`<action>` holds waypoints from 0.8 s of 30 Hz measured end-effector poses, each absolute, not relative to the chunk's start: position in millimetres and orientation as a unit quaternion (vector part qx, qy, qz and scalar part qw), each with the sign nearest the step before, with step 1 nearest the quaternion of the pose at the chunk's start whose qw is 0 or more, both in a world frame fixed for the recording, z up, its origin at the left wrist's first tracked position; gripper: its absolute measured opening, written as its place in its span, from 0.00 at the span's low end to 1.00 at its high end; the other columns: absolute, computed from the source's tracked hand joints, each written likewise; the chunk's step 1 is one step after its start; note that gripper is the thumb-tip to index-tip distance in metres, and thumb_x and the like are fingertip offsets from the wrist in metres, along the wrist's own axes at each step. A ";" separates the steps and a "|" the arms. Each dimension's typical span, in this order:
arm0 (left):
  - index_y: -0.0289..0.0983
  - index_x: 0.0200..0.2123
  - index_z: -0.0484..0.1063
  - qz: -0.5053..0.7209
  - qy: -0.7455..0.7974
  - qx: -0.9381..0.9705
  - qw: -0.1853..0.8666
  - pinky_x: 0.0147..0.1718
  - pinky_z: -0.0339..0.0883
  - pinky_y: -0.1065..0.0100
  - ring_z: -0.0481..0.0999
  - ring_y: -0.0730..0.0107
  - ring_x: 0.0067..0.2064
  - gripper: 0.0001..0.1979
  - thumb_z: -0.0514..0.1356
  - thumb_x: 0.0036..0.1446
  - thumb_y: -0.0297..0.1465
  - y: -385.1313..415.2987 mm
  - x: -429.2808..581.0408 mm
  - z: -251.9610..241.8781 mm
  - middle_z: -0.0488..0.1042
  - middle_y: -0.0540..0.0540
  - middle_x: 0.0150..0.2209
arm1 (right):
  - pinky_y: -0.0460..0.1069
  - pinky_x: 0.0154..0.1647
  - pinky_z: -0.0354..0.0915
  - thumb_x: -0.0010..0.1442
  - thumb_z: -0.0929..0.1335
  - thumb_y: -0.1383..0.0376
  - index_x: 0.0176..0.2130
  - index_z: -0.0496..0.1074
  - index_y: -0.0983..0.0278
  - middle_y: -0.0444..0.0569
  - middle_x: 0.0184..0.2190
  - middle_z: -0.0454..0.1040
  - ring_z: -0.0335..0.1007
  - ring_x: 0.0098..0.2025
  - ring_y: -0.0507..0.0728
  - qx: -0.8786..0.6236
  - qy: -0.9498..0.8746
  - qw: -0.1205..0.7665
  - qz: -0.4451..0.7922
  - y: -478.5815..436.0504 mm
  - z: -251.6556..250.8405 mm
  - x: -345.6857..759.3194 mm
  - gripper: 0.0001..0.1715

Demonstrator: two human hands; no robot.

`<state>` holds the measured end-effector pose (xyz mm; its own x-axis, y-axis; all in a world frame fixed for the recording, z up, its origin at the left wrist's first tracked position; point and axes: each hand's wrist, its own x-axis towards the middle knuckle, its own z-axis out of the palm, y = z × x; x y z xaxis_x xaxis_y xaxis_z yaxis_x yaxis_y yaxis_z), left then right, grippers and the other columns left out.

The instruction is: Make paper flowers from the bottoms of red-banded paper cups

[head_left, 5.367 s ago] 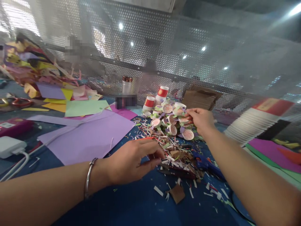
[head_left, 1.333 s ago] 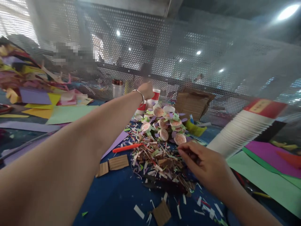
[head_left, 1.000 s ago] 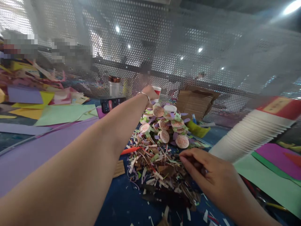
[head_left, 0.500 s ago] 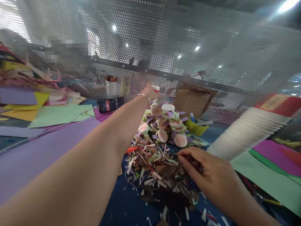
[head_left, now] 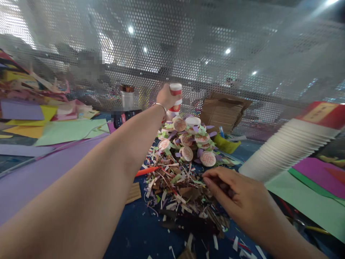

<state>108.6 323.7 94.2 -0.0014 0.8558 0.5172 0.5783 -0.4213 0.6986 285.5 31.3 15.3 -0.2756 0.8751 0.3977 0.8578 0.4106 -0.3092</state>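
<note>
My left hand (head_left: pixel 165 96) reaches far forward, its fingers wrapped round a red and white paper cup (head_left: pixel 175 92). Another red and white piece, perhaps a second cup, shows just below the grip. In front of it is a heap of small round paper crafts (head_left: pixel 185 138) with red patterned discs and green and purple paper tabs. My right hand (head_left: pixel 237 194) rests low beside a pile of paper scraps (head_left: pixel 178 180), thumb and forefinger pinched together. Whatever may be between those fingertips is too small to make out. A leaning stack of white paper cups (head_left: pixel 291 147) rises behind the right hand.
Coloured paper sheets (head_left: pixel 67 131) cover the left, more paper (head_left: pixel 307 201) the right. A phone (head_left: pixel 125 118), a lidded jar (head_left: pixel 127 98) and folded cardboard (head_left: pixel 223 113) stand near the perforated metal screen (head_left: pixel 188 46). An orange pen-like stick (head_left: pixel 147 171) lies by the scraps.
My left hand has shifted slightly left, and the cup in it now shows upright and much more fully. My right hand has stayed nearly still.
</note>
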 end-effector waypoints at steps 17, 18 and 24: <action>0.46 0.49 0.70 0.118 0.287 0.907 0.283 0.41 0.69 0.67 0.79 0.62 0.45 0.33 0.76 0.39 0.32 129.2 29.2 121.4 0.79 0.50 0.44 | 0.49 0.30 0.67 0.70 0.65 0.58 0.40 0.75 0.58 0.45 0.32 0.81 0.78 0.31 0.57 -0.548 -0.800 0.242 0.012 31.2 14.8 287.0 0.11; 0.46 0.48 0.70 0.075 0.274 0.915 0.286 0.40 0.69 0.69 0.79 0.64 0.44 0.31 0.76 0.38 0.31 115.9 24.6 120.7 0.79 0.51 0.43 | 0.49 0.30 0.67 0.70 0.65 0.57 0.40 0.75 0.58 0.45 0.32 0.80 0.77 0.30 0.57 -0.554 -0.797 0.240 0.016 31.6 15.1 286.8 0.11; 0.45 0.38 0.72 -0.133 0.232 0.907 0.325 0.42 0.70 0.69 0.78 0.66 0.43 0.22 0.73 0.39 0.27 96.5 4.8 114.5 0.80 0.53 0.42 | 0.49 0.30 0.67 0.71 0.64 0.56 0.38 0.74 0.59 0.45 0.31 0.79 0.75 0.29 0.55 -0.551 -0.801 0.231 0.012 35.4 16.1 286.4 0.14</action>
<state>4.8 96.5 114.5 0.8570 0.3349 -0.3915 0.5074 -0.6811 0.5280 286.4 35.4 16.1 -0.2849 0.8895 0.3573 0.8782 0.3916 -0.2745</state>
